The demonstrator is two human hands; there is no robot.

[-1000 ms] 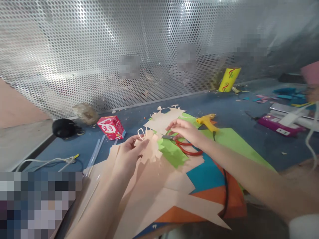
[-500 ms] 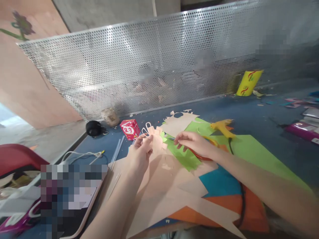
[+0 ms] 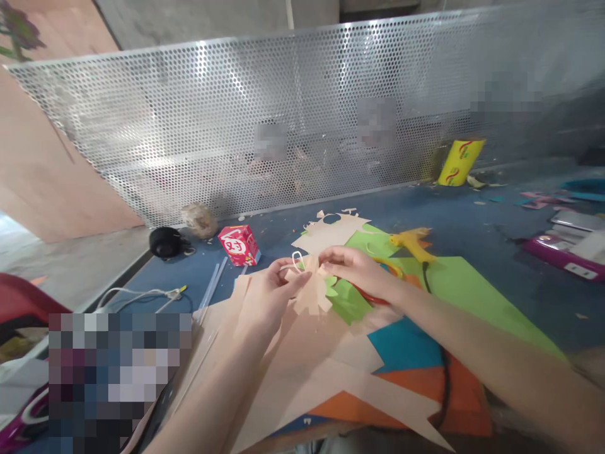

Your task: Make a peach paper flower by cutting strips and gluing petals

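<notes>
My left hand (image 3: 265,296) and my right hand (image 3: 354,268) both pinch a small beige paper cutout (image 3: 309,291) with fringed edges, held just above the blue table. Its top has thin looped strips between my fingertips. Under my right hand lie red-handled scissors (image 3: 373,296) on a green paper sheet (image 3: 449,284). Large beige paper sheets (image 3: 307,372), a teal sheet (image 3: 401,343) and an orange sheet (image 3: 463,403) are stacked below my forearms.
A yellow glue gun (image 3: 411,243) lies behind my right hand, its black cord (image 3: 442,378) crossing the papers. A red carton (image 3: 239,244), glue sticks (image 3: 210,287), a black object (image 3: 164,242) and a white cable (image 3: 137,296) sit left. A perforated metal screen (image 3: 283,126) backs the table.
My right hand left the scissors, moved left and took hold of the beige cutout beside my left hand. The camera view tilted up and shifted.
</notes>
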